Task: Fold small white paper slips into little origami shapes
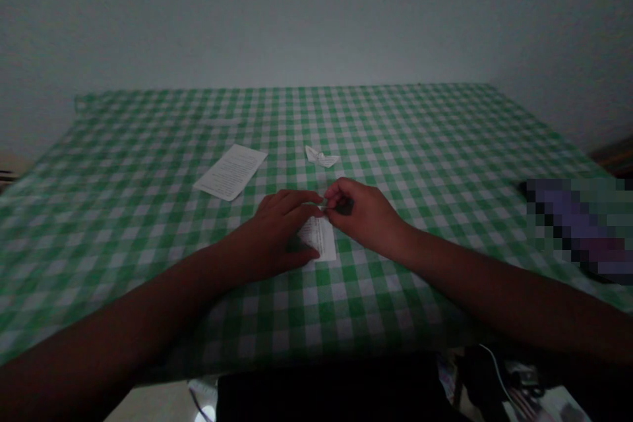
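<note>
On the checked cloth in front of me lies a small printed piece of paper (324,242), partly hidden under my fingers. My left hand (287,227) rests over its left side with the fingers stretched out, the thumb near the lower edge and the other fingertips by the top. At the paper's upper edge, my right hand (359,211) is closed in a pinch, its thumb and finger meeting close to the left fingertips. Just beyond the hands sits a small folded paper boat (321,157). A flat printed sheet of paper (231,172) lies farther left.
A green and white checked tablecloth (420,138) covers the table, which meets a pale wall (297,20) at the back. At the right edge is a dark, pixelated object (578,231). Cables and other items (524,379) show below the table's front edge.
</note>
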`<state>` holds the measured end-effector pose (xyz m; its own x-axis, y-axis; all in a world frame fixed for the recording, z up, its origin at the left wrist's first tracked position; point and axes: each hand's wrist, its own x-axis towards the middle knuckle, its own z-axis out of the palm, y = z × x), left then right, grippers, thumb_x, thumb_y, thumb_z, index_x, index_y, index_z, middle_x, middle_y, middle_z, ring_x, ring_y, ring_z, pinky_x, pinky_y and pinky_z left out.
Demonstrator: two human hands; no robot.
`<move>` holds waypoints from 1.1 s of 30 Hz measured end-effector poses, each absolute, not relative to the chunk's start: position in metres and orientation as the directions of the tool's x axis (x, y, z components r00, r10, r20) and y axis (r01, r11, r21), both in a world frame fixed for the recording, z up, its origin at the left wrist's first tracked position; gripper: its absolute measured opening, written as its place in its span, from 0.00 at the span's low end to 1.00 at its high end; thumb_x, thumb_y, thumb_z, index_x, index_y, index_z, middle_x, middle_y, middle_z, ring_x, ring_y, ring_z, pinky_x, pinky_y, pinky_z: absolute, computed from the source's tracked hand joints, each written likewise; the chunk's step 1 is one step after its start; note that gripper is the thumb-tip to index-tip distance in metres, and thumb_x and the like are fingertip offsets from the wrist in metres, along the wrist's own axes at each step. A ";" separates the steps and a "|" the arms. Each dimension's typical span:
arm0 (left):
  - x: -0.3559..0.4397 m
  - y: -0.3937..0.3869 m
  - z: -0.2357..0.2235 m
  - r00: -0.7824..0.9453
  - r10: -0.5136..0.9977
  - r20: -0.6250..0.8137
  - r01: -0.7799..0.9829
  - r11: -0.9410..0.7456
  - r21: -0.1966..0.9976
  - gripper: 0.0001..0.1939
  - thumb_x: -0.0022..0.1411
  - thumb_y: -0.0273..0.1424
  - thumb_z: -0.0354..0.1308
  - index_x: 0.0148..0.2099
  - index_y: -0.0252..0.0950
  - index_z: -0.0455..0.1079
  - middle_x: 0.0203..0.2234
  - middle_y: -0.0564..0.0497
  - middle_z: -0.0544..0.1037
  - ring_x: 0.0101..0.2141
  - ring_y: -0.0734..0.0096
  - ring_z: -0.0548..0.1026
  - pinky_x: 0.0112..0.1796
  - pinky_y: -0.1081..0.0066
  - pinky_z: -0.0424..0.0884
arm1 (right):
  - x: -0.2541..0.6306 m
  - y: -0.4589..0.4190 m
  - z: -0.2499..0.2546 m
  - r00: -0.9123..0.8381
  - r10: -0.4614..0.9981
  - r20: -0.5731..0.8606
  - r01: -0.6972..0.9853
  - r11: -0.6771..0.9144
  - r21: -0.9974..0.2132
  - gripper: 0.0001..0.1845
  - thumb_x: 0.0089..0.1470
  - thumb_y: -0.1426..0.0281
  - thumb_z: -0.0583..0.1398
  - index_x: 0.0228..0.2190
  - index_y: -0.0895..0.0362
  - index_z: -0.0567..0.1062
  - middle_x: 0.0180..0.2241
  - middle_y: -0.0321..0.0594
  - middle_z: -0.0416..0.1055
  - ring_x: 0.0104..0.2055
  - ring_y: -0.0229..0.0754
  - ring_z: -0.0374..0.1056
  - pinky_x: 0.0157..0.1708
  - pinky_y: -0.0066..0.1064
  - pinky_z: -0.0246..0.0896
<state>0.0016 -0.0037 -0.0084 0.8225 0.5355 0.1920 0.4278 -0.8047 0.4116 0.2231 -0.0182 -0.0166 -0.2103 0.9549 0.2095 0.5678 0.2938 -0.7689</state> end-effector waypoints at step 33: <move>0.002 -0.001 0.001 0.724 0.557 0.406 0.405 -0.821 0.403 0.07 0.63 0.23 0.55 0.45 0.35 0.67 0.42 0.46 0.75 0.45 0.63 0.72 0.47 0.61 0.70 | 0.244 -0.024 -0.005 -0.597 0.665 0.449 0.642 0.732 -0.229 0.04 0.57 0.75 0.59 0.36 0.58 0.73 0.37 0.42 0.74 0.43 0.48 0.65 0.46 0.44 0.58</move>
